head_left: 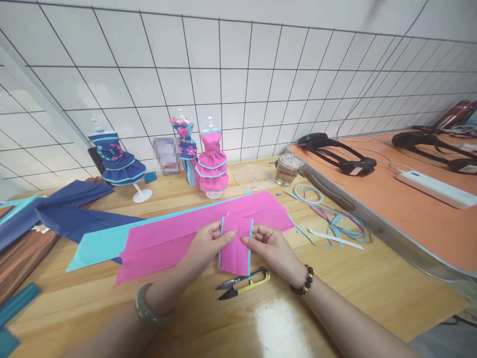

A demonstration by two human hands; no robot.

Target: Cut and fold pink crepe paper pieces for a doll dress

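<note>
Between my two hands is a small pink fabric piece with light blue trim down both sides. My left hand pinches its left side between thumb and fingers, and my right hand pinches the right side. A crease runs down the middle of the piece, near both thumbs. Just below it on the table lie yellow-handled thread snips, blades toward the left. Behind my hands a long pink fabric strip is spread over a light blue fabric strip.
Three small dress forms stand along the wall: one in a navy dress, one in a pink dress, one in a mixed dress. A lidded cup, a tape roll and tangled ribbons lie right. Navy fabric lies left.
</note>
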